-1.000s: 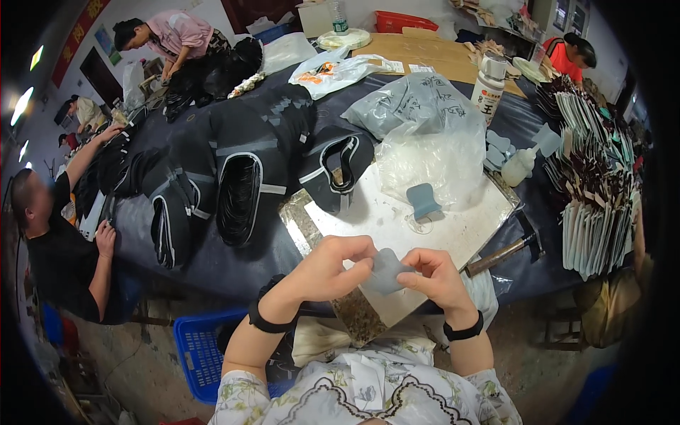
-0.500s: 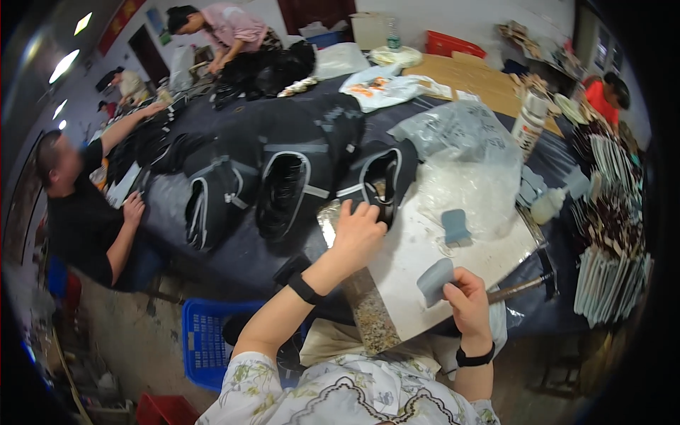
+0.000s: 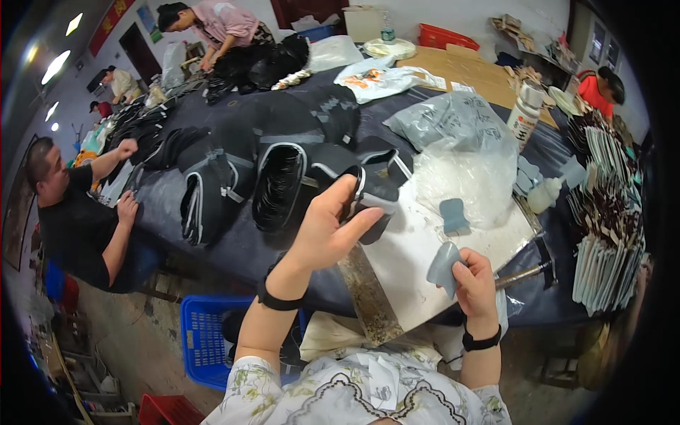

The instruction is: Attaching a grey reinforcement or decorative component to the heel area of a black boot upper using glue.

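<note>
My left hand (image 3: 322, 227) grips a black fabric piece (image 3: 379, 193) with pale edging, between thumb and fingers, over the left part of the white board (image 3: 393, 283). Between the thumb and fingers of my right hand (image 3: 474, 287) is a thin grey patch (image 3: 442, 263) with curved edges, held just above the board. A second grey patch (image 3: 453, 214), narrowed at its middle, lies flat farther back, by a clear plastic bag (image 3: 464, 180). Bundles of similar black fabric pieces (image 3: 280, 188) lie nested on the table to the left of the board.
A hammer (image 3: 545, 262) lies right of the board, with a squeeze bottle (image 3: 545, 202) and a tall white can (image 3: 526, 117) behind it. Stacked pale pieces (image 3: 602, 269) line the right edge. A blue basket (image 3: 202, 340) stands below left. Co-workers sit or stand around the table.
My left hand has taken hold of a black fabric piece from the table and lifted it toward me. My right hand has turned the grey patch more upright and shifted slightly right.
</note>
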`<state>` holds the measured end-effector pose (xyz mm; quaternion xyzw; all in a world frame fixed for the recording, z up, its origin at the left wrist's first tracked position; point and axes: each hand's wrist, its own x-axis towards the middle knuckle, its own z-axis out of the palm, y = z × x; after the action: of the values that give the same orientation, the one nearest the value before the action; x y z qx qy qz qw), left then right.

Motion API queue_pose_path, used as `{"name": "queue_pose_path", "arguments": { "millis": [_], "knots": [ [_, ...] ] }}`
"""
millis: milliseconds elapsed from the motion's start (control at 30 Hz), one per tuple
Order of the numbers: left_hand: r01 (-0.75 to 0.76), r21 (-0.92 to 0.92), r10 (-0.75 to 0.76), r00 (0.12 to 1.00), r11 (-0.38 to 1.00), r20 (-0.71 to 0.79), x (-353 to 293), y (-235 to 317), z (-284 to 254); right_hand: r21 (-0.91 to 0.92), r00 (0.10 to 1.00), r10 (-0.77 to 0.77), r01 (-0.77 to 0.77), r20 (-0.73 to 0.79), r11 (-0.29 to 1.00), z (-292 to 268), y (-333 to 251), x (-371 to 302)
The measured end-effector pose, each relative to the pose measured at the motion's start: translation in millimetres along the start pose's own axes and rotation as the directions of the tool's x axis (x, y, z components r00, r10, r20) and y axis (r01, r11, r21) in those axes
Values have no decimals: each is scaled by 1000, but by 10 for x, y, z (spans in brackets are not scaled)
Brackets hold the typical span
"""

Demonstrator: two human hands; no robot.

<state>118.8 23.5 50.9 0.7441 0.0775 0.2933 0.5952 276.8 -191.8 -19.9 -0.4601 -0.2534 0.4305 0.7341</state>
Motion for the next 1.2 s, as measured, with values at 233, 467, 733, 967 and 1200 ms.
{"name": "queue_pose_path", "arguments": {
  "millis": [233,467,733,967,1200],
  "knots": [
    [224,-273,-179,967,936,181,-360,-167,318,-44,989,-3,9,146,999,383,-299,164],
    [309,-455,-233,948,835,215,-388,-137,412,-83,949,45,-20,311,996,518,-278,289],
    [247,-401,-201,967,882,154,-412,-175,465,-317,970,64,14,234,948,684,-364,234],
    [277,-472,-212,959,837,187,-399,-141,441,-398,990,-27,80,138,914,565,-324,219],
    [325,-482,-239,943,814,232,-409,-119,375,-341,982,23,43,189,939,599,-406,221]
  ]
}}
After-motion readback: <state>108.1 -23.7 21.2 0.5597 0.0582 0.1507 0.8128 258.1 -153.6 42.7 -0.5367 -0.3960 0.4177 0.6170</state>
